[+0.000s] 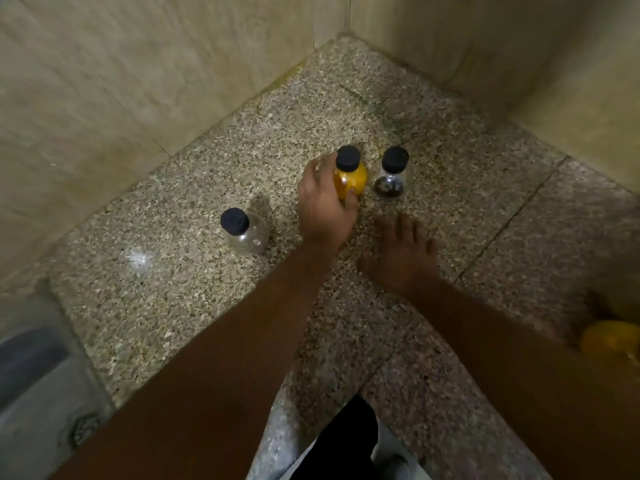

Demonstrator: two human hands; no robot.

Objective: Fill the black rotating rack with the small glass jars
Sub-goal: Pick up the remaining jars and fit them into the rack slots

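Observation:
Three small glass jars with black lids stand on the speckled granite counter [194, 306]. My left hand [323, 206] grips the jar of yellow powder [351, 178] near the corner. Just right of it stands a jar with dark seeds [390, 174]. A nearly empty clear jar [244, 232] stands apart to the left. My right hand [401, 254] rests flat on the counter below the dark-seed jar, fingers straight, holding nothing. No black rack is in view.
Beige tiled walls [138, 81] meet in a corner behind the jars. A grey sink edge [38, 393] lies at the lower left. Blurred yellow objects [613, 341] sit at the right edge. A white smear [136, 261] marks the counter left of the clear jar.

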